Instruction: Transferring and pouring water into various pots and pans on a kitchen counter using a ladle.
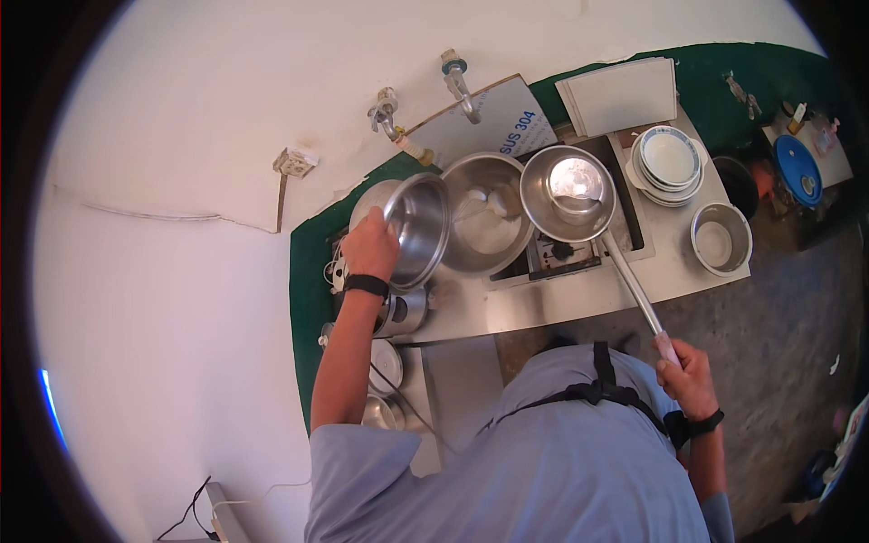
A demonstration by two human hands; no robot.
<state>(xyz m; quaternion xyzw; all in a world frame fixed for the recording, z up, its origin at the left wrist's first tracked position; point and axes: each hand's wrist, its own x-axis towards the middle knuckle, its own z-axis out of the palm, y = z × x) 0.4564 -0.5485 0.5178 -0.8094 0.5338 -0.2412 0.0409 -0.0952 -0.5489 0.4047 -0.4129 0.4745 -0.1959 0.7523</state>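
My left hand (373, 248) grips the rim of a stainless steel basin (422, 227), which is tilted with its inside facing right. In my right hand (691, 380) is the pink grip of a long-handled steel dipper (570, 220). The dipper's bowl is over the sink opening (631, 231), and a bright reflection shows inside it. Between the tilted basin and the dipper sits a larger steel basin (485, 241) with white items (497, 201) in it; what they are is not clear.
Stacked plates and bowls (669, 159) and a steel pot (719, 241) stand on the steel counter (536, 305) at right. Two taps (461, 88) project from the wall. Behind the basins leans a metal sheet (502, 119) bearing writing. A blue lid (796, 166) is farther right.
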